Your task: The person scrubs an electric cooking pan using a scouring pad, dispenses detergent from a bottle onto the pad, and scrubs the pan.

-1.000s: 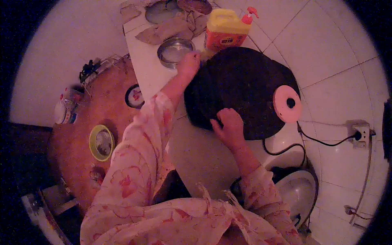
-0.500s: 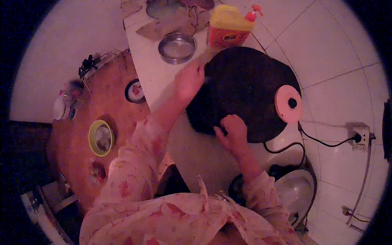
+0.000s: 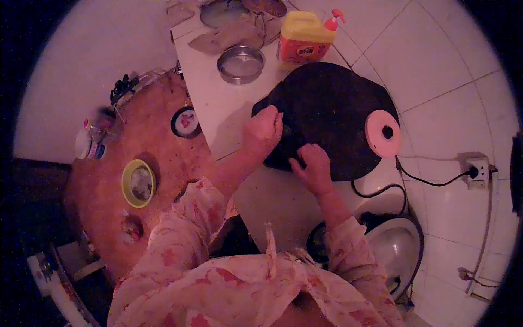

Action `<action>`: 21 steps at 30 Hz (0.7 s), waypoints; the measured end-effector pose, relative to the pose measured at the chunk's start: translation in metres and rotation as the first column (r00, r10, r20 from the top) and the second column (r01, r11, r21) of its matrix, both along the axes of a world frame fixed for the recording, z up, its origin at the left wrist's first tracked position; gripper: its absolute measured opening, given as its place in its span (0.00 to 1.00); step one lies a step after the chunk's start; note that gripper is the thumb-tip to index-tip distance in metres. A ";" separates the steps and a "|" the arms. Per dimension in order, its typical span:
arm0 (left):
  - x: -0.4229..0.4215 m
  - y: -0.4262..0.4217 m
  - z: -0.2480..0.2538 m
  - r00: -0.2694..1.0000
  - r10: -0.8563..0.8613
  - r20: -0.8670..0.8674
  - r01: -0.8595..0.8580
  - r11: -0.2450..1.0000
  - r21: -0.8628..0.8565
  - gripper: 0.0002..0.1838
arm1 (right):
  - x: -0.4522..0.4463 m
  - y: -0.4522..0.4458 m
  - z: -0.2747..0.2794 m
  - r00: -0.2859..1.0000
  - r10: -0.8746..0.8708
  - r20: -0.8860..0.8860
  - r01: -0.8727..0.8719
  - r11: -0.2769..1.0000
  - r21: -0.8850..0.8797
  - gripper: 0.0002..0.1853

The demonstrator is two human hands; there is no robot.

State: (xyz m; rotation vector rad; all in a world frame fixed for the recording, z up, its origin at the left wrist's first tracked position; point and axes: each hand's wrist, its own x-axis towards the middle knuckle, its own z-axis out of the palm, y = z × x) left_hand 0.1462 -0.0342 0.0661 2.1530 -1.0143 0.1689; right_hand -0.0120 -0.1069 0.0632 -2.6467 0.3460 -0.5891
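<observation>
Left hand (image 3: 264, 129), shifted from beside the tin (image 3: 241, 66) down the rim of the black pan (image 3: 327, 117); right hand (image 3: 315, 166) near its edge, apparently rim work. Both grips curled; cannot tell whether clamped.

loose pale sleeves, reddish floral print

**Yellow bowl on a reddish-brown table**

The yellow bowl (image 3: 126, 186) sits on the reddish-brown table (image 3: 171, 158). A dark-rimmed dish (image 3: 175, 124) lies beyond it, to the right; well apart, farther right of it, is a wall socket (image 3: 478, 173).
</observation>
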 end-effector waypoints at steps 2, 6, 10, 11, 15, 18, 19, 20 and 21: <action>0.005 -0.012 -0.001 0.999 0.011 -0.042 -0.010 0.999 0.038 0.10 | 0.001 -0.001 -0.001 0.999 0.008 0.034 -0.007 1.000 -0.008 0.12; 0.063 -0.084 -0.010 0.994 0.058 0.095 -0.060 0.998 0.018 0.10 | 0.002 -0.004 -0.006 0.996 0.024 0.085 -0.023 1.000 -0.006 0.12; 0.086 -0.107 -0.022 0.998 0.059 0.009 -0.060 0.995 0.084 0.14 | -0.002 -0.003 -0.005 1.000 0.004 -0.023 -0.003 1.000 0.025 0.12; 0.087 -0.100 -0.023 0.997 0.036 -0.068 -0.033 0.999 0.044 0.14 | -0.001 -0.005 -0.003 0.999 0.013 -0.048 -0.010 0.999 0.047 0.12; 0.029 -0.037 -0.001 0.993 -0.022 -0.113 0.017 0.999 -0.042 0.12 | -0.003 -0.004 -0.002 1.000 0.012 -0.021 -0.011 0.998 0.067 0.12; -0.002 -0.012 -0.004 0.995 -0.020 -0.102 0.017 0.999 -0.028 0.13 | 0.000 -0.001 -0.006 0.995 0.020 0.094 -0.022 1.000 0.019 0.12; -0.004 -0.012 -0.007 0.989 -0.003 -0.150 -0.003 0.999 -0.038 0.15 | -0.002 -0.001 -0.005 0.998 0.012 0.054 -0.014 0.999 0.030 0.12; 0.011 -0.025 -0.006 0.988 0.102 -0.114 -0.088 0.989 0.122 0.16 | -0.003 -0.002 -0.006 1.000 0.008 0.012 -0.008 0.999 0.037 0.12; 0.029 -0.036 -0.009 0.988 0.101 -0.118 -0.087 0.988 0.125 0.16 | -0.004 -0.003 -0.008 1.000 0.007 0.007 -0.007 0.999 0.040 0.12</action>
